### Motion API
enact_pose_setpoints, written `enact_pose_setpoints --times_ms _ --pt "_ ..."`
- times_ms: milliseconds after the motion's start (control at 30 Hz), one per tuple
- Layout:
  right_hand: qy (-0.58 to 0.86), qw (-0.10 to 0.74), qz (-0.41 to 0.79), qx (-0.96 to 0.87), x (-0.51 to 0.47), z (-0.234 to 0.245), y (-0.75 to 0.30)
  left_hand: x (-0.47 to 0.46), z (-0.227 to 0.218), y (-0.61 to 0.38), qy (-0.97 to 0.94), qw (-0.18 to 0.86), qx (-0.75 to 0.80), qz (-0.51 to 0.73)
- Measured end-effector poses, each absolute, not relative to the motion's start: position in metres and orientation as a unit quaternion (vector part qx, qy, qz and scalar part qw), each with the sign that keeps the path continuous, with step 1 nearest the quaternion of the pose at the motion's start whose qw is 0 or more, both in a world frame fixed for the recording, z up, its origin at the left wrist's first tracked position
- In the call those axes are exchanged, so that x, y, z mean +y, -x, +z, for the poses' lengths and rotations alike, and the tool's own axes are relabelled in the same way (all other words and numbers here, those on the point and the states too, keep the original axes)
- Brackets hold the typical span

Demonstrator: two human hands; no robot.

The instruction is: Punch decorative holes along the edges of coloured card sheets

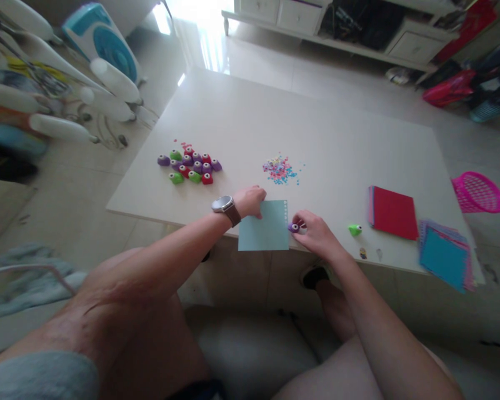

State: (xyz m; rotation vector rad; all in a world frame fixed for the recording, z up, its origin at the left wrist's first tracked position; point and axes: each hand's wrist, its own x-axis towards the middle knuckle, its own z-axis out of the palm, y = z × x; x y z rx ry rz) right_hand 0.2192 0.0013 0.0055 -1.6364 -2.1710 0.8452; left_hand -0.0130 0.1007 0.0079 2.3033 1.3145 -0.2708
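Observation:
A light blue sheet of paper (263,233) lies at the table's near edge and juts a little past it. Down the upper part of its right side runs a row of several small punched holes. My left hand (250,201), a watch on its wrist, holds the sheet at its upper left, thumb on the paper. At the sheet's right edge, my right hand (312,230) is closed around a small purple paper punch (294,228). The fingers partly hide this punch. Whether its jaws are around the paper I cannot tell.
Several coloured punches (186,161) cluster at left on the white table (329,128). Confetti (280,169) is heaped beyond the sheet. Rightward are a green punch (354,229), a red paper stack (394,213), blue and pink sheets (445,256) and a pink basket (479,191).

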Motion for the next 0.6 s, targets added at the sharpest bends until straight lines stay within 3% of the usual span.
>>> enact_pose_setpoints --times_ms 600 --pt "0.544 0.123 0.298 -0.775 0.0003 0.0061 -0.2184 0.1014 0.0126 0.0115 -0.842 0.235 0.472 -0.114"
